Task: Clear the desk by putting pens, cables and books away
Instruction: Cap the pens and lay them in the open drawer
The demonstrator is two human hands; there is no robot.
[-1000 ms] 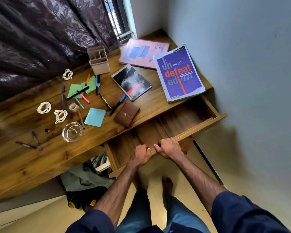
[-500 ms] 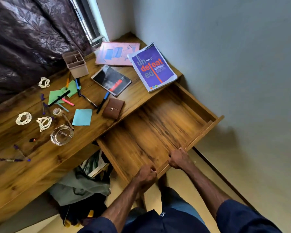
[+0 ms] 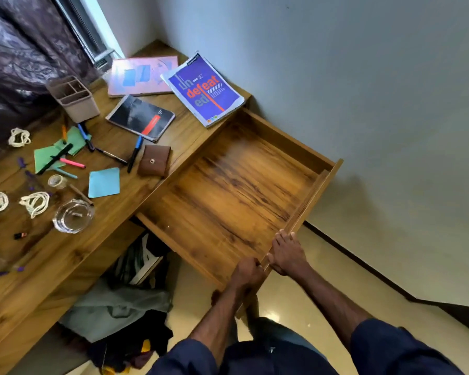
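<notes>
Both hands are on the drawer [image 3: 228,190], which stands wide open at the near right of the surface [image 3: 179,136], its wooden floor bare. The left grip [image 3: 248,272] is curled tight round the drawer's front panel; the right grip [image 3: 286,255], just beside it, has its fingers hooked over the panel's top edge.

Up on the surface, the purple book [image 3: 205,90] lies at the far right and touches the pink book [image 3: 142,75], with the black notebook [image 3: 141,117] just nearer. A blue-capped pen [image 3: 134,154] lies beside the brown wallet [image 3: 154,161], and more pens are scattered to its left around the green notes [image 3: 45,158]. Coiled white cables [image 3: 34,203] sit at the left, near the glass dish [image 3: 72,216]. The pen holder [image 3: 73,98] stands upright at the far side.
</notes>
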